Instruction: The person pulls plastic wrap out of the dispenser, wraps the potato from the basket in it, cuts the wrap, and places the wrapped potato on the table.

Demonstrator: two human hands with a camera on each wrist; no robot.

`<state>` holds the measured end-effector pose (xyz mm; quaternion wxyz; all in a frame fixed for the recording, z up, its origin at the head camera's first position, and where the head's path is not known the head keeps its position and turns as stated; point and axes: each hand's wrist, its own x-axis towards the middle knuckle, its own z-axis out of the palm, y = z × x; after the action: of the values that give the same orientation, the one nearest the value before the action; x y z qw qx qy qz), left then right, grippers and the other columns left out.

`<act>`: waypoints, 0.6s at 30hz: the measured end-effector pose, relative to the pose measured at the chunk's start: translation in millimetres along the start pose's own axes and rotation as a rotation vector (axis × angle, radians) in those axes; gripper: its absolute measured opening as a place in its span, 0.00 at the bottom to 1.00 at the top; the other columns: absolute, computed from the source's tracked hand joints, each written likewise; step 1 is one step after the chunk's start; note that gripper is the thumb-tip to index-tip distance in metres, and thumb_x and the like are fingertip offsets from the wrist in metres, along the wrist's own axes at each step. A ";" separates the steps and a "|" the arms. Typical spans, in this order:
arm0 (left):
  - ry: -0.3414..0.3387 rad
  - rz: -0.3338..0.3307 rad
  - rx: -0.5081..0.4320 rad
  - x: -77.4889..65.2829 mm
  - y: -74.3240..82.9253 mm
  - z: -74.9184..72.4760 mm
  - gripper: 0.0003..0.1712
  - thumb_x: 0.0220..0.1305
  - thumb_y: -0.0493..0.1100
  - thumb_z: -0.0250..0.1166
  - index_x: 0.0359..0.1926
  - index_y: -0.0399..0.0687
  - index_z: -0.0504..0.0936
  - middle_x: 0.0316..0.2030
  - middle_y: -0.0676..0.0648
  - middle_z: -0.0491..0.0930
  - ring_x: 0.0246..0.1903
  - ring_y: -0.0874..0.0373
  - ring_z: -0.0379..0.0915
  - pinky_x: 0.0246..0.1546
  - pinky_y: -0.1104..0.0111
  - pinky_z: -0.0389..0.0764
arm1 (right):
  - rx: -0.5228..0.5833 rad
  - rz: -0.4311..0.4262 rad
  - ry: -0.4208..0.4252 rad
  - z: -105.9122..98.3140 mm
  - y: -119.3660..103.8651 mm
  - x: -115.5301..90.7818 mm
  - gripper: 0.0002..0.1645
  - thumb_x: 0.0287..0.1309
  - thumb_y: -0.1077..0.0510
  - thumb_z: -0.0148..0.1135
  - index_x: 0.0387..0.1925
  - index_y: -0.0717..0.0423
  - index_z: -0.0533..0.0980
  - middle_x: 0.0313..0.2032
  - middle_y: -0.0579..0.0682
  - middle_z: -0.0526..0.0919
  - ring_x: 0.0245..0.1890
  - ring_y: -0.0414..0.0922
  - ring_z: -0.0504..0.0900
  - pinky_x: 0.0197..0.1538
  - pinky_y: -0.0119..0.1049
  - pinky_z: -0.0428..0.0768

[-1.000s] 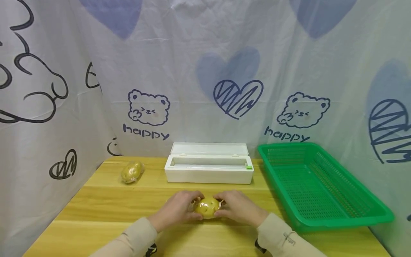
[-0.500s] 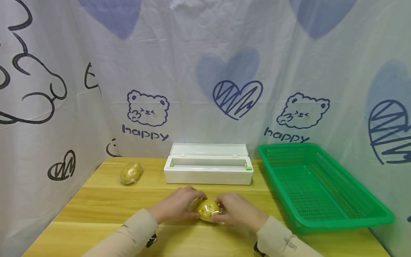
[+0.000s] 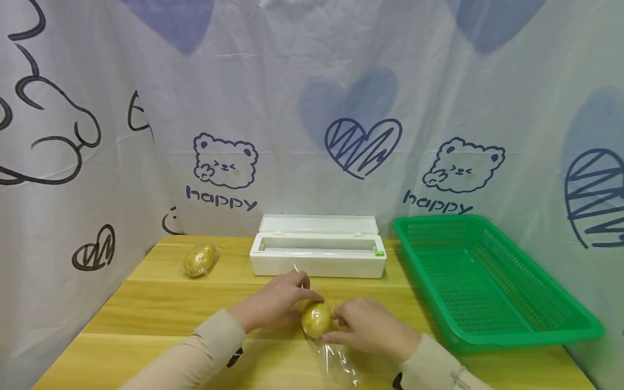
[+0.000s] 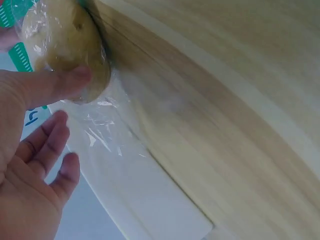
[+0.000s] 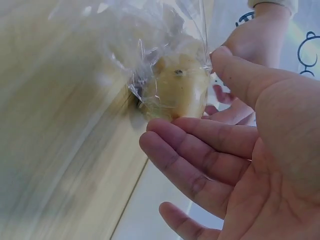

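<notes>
A yellow potato (image 3: pixel 316 319) in clear plastic wrap (image 3: pixel 336 362) is between my two hands, close over the wooden table. My left hand (image 3: pixel 279 301) holds it from the left, a finger along its top in the head view. In the left wrist view, that thumb presses on the potato (image 4: pixel 70 45), and the other fingers spread apart from it. With thumb and fingers, my right hand (image 3: pixel 374 328) grips the right side. Loose wrap trails from the potato towards the near edge, and film (image 5: pixel 130 30) bunches around it in the right wrist view.
A second wrapped potato (image 3: pixel 200 260) lies at the back left of the table (image 3: pixel 161 311). Behind the hands stands a long white box (image 3: pixel 317 267) with its lid raised. The green plastic basket (image 3: pixel 435 300) sits on the right, against a printed curtain (image 3: pixel 292 81).
The potato has turned between my hands, and loose wrap now extends towards me. My left hand has shifted slightly away from me over its top; the right has moved slightly rightward.
</notes>
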<state>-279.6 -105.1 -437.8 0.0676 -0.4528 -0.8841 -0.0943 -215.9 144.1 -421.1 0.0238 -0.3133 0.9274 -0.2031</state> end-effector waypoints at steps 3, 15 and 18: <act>-0.002 0.024 -0.049 -2.0 -0.1 3.1 0.32 0.59 0.37 0.80 0.65 0.58 0.87 0.49 0.50 0.82 0.44 0.62 0.75 0.49 0.73 0.83 | -0.004 -0.008 -0.002 1.2 -3.4 -3.5 0.24 0.65 0.39 0.74 0.22 0.45 0.73 0.16 0.34 0.62 0.17 0.31 0.57 0.23 0.26 0.57; 0.031 0.023 -0.105 -6.5 -2.8 9.0 0.38 0.59 0.28 0.76 0.70 0.53 0.81 0.61 0.47 0.83 0.56 0.54 0.83 0.59 0.64 0.87 | 0.037 -0.024 -0.009 5.7 -1.4 -8.5 0.11 0.66 0.45 0.74 0.33 0.46 0.85 0.20 0.34 0.75 0.19 0.28 0.64 0.24 0.26 0.67; 0.045 0.007 -0.114 -11.0 -2.8 6.8 0.36 0.61 0.29 0.75 0.69 0.52 0.81 0.62 0.48 0.83 0.57 0.53 0.84 0.59 0.62 0.87 | 0.046 -0.030 -0.006 5.5 -0.9 -11.0 0.10 0.65 0.47 0.75 0.38 0.48 0.88 0.22 0.34 0.79 0.21 0.28 0.67 0.26 0.26 0.71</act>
<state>-275.7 -113.8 -447.0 0.0620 -0.4566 -0.8740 -0.1542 -205.6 148.0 -426.8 0.0307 -0.3273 0.9175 -0.2241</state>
